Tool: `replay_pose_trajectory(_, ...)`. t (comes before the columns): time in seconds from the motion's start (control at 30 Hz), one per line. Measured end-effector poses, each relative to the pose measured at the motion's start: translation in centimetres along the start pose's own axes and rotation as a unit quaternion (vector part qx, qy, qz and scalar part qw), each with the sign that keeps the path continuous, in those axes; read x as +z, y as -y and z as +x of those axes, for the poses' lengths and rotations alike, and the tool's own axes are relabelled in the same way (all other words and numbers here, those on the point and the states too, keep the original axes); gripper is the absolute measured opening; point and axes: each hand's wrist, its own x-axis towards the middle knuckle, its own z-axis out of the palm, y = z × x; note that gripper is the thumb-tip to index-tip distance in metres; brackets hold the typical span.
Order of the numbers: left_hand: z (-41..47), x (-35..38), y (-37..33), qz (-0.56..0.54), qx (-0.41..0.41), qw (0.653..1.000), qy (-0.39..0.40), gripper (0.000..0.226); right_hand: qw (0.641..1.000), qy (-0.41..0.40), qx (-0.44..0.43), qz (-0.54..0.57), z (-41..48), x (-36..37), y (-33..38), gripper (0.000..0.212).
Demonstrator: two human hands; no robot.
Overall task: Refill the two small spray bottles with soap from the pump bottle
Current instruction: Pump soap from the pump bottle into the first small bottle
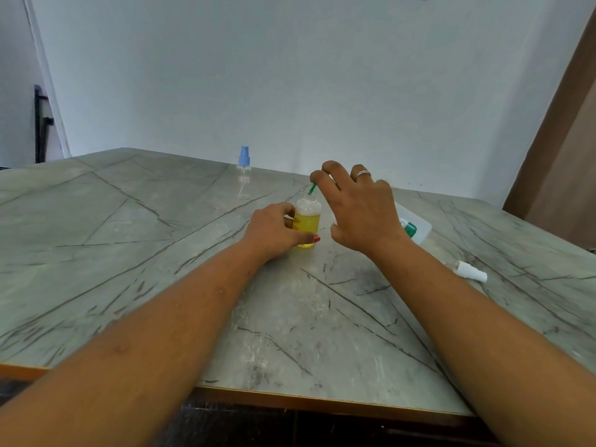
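Observation:
My left hand (pixel 274 230) grips a small clear spray bottle (pixel 308 222) that stands uncapped on the table, about two-thirds full of yellow soap. My right hand (pixel 358 204) is just right of it. Its index fingertip and thumb pinch the green nozzle (pixel 312 188), whose tip points down into the bottle's mouth. The pump bottle (pixel 416 229), clear with a green label, is mostly hidden behind that hand. A white spray cap (pixel 471 271) lies on the table to the right. The second small spray bottle (pixel 244 167), empty, with a blue cap, stands at the far edge.
The grey marbled table (pixel 161 253) reaches to a white wall at the back. Its wooden front edge (pixel 322 400) is close to me. A brown door or panel (pixel 567 175) stands at the right.

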Motion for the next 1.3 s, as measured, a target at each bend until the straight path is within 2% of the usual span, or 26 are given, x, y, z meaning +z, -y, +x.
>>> replay_pose_trajectory(0.37,0.12,-0.04,0.05,0.000,-0.005,1.000,0.001,0.075,1.000,-0.006,-0.003,-0.008,-0.12,0.38,0.03,0.088)
replay_pose_trajectory(0.73,0.09,0.01,0.14,0.000,-0.001,1.000,0.001,0.075,1.000,0.007,0.007,-0.010,0.09,-0.23,0.15,0.074)
replay_pose_trajectory(1.07,0.05,-0.03,0.12,-0.008,0.002,1.000,-0.002,0.075,1.000,-0.002,0.000,-0.027,-0.22,0.10,0.18,0.085)
replay_pose_trajectory(1.3,-0.07,-0.07,0.07,-0.014,0.002,1.000,0.000,0.074,1.000,0.008,0.002,-0.029,-0.17,0.05,0.04,0.083)
